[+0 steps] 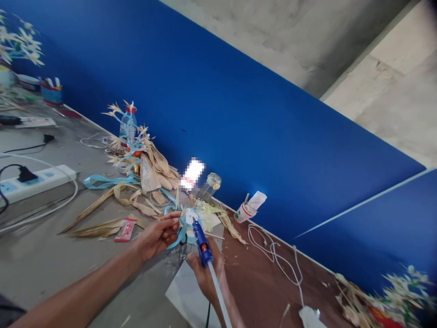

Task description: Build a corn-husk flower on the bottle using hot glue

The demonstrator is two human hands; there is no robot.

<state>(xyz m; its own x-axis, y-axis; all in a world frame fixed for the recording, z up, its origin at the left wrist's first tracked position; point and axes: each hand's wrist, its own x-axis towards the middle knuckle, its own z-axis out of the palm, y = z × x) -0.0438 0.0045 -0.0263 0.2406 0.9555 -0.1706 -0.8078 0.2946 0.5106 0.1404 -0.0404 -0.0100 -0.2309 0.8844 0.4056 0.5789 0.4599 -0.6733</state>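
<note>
In my right hand [212, 269] is a blue glue gun [202, 241], with a long pale glue stick [218, 291] running out of its back end. The gun's tip points at a white round piece [191, 216] ringed by light blue ribbon [180, 231]. My left hand [164, 233] has its fingers curled and closed at the left edge of that ribbon. Its fingertips pinch the ribbon beside the nozzle. The exact contact of the tip with the white piece is too small to make out.
Dried husks [159, 164] and a husk-flower stem arrangement [131, 136] stand behind on the left. A power strip [37, 182] lies far left. Near the blue partition [239, 114] are a lit phone [193, 174], a jar [212, 184], a paper cup [245, 212] and white cable [273, 250].
</note>
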